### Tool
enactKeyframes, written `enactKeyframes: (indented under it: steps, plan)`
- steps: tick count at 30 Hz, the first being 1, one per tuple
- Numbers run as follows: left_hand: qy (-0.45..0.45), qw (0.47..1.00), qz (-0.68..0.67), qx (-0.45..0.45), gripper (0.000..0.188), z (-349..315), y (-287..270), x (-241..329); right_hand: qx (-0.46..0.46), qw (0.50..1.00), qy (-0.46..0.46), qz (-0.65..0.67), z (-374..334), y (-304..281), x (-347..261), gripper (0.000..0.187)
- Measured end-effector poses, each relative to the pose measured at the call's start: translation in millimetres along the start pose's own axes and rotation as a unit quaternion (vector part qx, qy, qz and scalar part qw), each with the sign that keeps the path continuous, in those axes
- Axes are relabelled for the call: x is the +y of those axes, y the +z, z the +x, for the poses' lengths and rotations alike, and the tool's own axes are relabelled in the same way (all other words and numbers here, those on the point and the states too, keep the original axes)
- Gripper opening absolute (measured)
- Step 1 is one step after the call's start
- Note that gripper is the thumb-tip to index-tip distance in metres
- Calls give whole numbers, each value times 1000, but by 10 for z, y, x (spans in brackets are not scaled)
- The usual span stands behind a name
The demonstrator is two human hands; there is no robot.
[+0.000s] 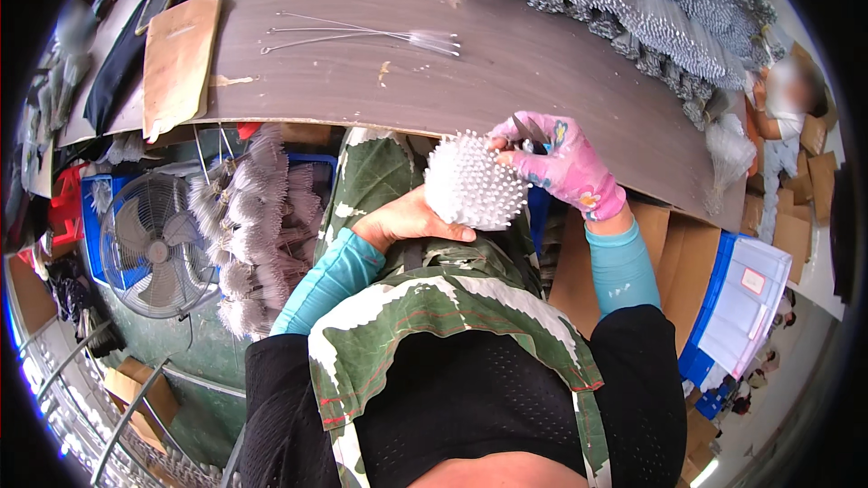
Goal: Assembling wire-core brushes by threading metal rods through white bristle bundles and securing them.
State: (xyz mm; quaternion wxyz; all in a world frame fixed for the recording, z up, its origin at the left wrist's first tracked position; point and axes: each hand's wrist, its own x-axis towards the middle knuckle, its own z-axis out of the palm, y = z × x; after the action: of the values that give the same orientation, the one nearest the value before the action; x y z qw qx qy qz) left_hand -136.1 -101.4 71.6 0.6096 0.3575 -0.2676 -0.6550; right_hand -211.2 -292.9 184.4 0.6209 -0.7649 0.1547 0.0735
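My bare left hand is wrapped round a thick bundle of thin wire brushes, holding it over my lap at the table's front edge. Their white tips face up in a dense round cluster. My right hand, in a pink flowered glove with bare fingertips, pinches at the bundle's upper right rim. A slim dark piece shows between its fingers, too small to name. On the table beyond lie a few loose wire brushes with looped ends and pale bristles.
A big heap of bundled brushes covers the table's far right. Cardboard lies at the left. Below are a fan, hanging brush bundles, a box and a white-and-blue bin. Another person sits far right.
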Motion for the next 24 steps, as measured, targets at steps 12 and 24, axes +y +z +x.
enactKeyframes:
  steps: [12, 24]
  plan:
    - [22, 1000, -7, 16, 61, 30, -48, -152, 239, 964, -50, 102, -76, 32, 388, 14]
    - [-34, 808, 540, 233, 55, -486, -63, 479, 591, 783, -182, 60, -1090, -1165, -636, 42]
